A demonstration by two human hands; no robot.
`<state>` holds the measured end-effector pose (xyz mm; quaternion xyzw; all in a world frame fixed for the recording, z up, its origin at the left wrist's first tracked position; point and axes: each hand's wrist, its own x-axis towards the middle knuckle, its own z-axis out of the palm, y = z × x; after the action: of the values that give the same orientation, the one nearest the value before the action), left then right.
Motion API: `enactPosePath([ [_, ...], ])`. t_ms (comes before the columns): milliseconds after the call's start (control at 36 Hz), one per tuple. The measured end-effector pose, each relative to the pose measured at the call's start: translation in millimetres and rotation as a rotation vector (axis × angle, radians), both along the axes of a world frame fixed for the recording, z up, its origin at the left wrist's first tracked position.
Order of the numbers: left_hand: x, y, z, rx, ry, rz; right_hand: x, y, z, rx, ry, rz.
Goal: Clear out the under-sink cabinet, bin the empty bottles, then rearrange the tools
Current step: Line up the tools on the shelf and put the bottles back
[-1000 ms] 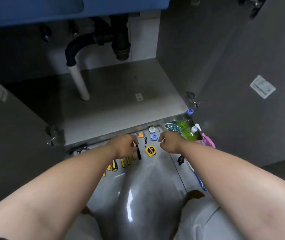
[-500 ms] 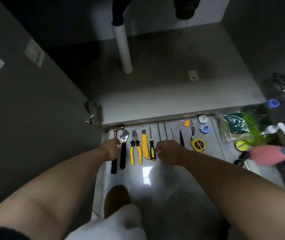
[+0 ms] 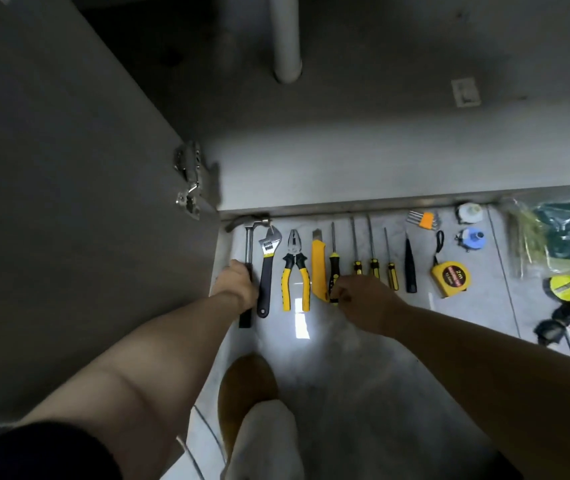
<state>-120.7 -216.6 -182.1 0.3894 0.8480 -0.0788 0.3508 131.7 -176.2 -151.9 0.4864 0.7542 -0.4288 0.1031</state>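
Note:
Tools lie in a row on the tiled floor in front of the open cabinet (image 3: 345, 150). From the left: hammer (image 3: 248, 240), adjustable wrench (image 3: 269, 254), yellow-handled pliers (image 3: 295, 271), yellow utility knife (image 3: 318, 265), black-and-yellow screwdriver (image 3: 333, 261), three small screwdrivers (image 3: 374, 263), a black pointed tool (image 3: 410, 268) and a yellow tape measure (image 3: 449, 278). My left hand (image 3: 236, 284) grips the hammer's handle. My right hand (image 3: 363, 299) has curled fingers pinching the lower end of the black-and-yellow screwdriver's handle.
The open left cabinet door (image 3: 68, 168) with its hinge (image 3: 188, 181) stands close beside the hammer. A white drain pipe (image 3: 287, 46) rises from the cabinet floor. Hex keys (image 3: 423, 218), tape rolls (image 3: 469, 213) and a bag of sponges (image 3: 567, 233) lie at the right. My slipper (image 3: 245, 386) is below the tools.
The view has dropped and closed in on the tool row. My left hand went from the row's middle to the hammer handle. My right hand came left onto the black-and-yellow screwdriver.

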Motion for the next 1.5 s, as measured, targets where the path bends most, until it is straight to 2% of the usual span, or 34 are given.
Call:
enactPosePath([
  [83, 0.7, 9.6, 14.7, -0.047, -0.118, 0.095, 1.1, -1.7, 7.8, -0.003, 0.0, -0.013],
  [222, 10.5, 17.6, 57.1, -0.119, -0.578, 0.524, 8.7, 2.5, 45.7, 0.006, -0.01, 0.019],
  [278, 15.2, 15.3, 78.1, -0.152, -0.694, 0.594, 14.3, 5.0, 66.0, 0.01, -0.002, 0.018],
  [361, 23.9, 13.1, 115.0, -0.176, -0.769, 0.536, 25.2, 7.9, 103.6, -0.003, 0.013, -0.05],
  [528, 53.5, 16.1, 214.6, -0.104, -0.953, 0.355, 52.5, 10.6, 194.0, 0.024, 0.088, -0.216],
  [639, 82.5, 11.9, 285.4, 0.058, -1.017, 0.284, 67.2, 4.3, 264.0, -0.005, 0.245, -0.365],
  [806, 128.7, -8.3, 356.8, 0.358, -1.128, 0.26, 75.0, -29.0, 355.2, -0.271, 0.523, -0.479],
  [861, 143.2, -16.1, 373.8, 0.441, -1.108, 0.207, 76.7, -42.2, 371.2, -0.288, 0.584, -0.458],
  [972, 167.7, -27.6, 392.1, 0.531, -0.981, 0.128, 85.7, -57.2, 379.8, -0.114, 0.588, -0.434],
  [1139, 184.2, -35.8, 389.0, 0.56, -0.956, 0.096, 93.8, -62.2, 361.3, -0.272, 0.725, -0.485],
  [1333, 170.0, -27.9, 367.8, 0.472, -0.903, 0.126, 75.1, -52.3, 326.3, -0.364, 0.714, -0.549],
  [1500, 132.7, -11.2, 320.5, 0.284, -0.903, 0.207, 45.8, -40.6, 282.1, -0.353, 0.596, -0.5],
])
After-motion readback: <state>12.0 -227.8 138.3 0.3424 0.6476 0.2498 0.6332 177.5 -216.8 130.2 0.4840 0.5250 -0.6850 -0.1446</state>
